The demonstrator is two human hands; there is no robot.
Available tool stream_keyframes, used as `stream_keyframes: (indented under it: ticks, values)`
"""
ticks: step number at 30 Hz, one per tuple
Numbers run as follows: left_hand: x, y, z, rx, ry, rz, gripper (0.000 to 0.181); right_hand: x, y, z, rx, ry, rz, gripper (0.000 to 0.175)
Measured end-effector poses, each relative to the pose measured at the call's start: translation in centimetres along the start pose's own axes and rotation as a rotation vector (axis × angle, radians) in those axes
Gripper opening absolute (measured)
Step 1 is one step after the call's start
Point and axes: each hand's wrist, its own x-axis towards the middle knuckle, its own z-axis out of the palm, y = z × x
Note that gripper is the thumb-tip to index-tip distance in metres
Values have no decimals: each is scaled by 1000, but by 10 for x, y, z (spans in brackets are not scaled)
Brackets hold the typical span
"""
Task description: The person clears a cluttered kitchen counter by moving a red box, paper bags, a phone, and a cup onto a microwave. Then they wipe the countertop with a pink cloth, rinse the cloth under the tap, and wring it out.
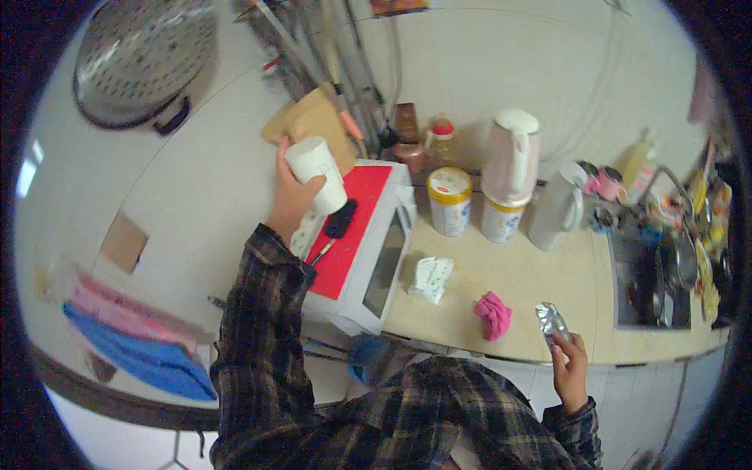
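Note:
My left hand (295,194) grips a white cylinder (318,176), which looks like a roll of paper towel, and holds it tilted above a white microwave oven (352,305). Under it, a red mat (358,217) covers the microwave's top, where a black-headed brush (341,220) and a partly hidden white pack lie. At the counter's front edge, my right hand (570,367) pinches a crumpled silver foil packet (551,320). A pink cloth (493,315) lies bunched to its left. Farther left, a white soft packet with green marks (432,278) rests on the counter (470,267).
Two yellow-rimmed tins (450,202) stand toward the wall; a pale pink kettle (511,155) sits on the right one. Beside it is a white jug (555,208). A sink (637,294) holds dishes at right. Cutting boards (320,120) lean behind the microwave; a steamer tray (147,59) hangs upper left.

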Motion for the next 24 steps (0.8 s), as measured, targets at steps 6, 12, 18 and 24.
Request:
stream_keyframes:
  ticks: [6, 12, 18, 24]
  values:
    - [75, -65, 55, 403, 55, 133, 82, -59, 18, -21, -45, 163, 261, 22]
    - [111, -140, 79, 605, 174, 267, 80, -70, 15, -25, -121, 211, 258, 23]
    - [114, -178, 68, 597, 112, 162, 81, -55, 9, -28, -68, 182, 257, 22]
    - [86, -134, 43, 616, -17, 159, 83, -19, 3, -19, -105, 48, 120, 21]
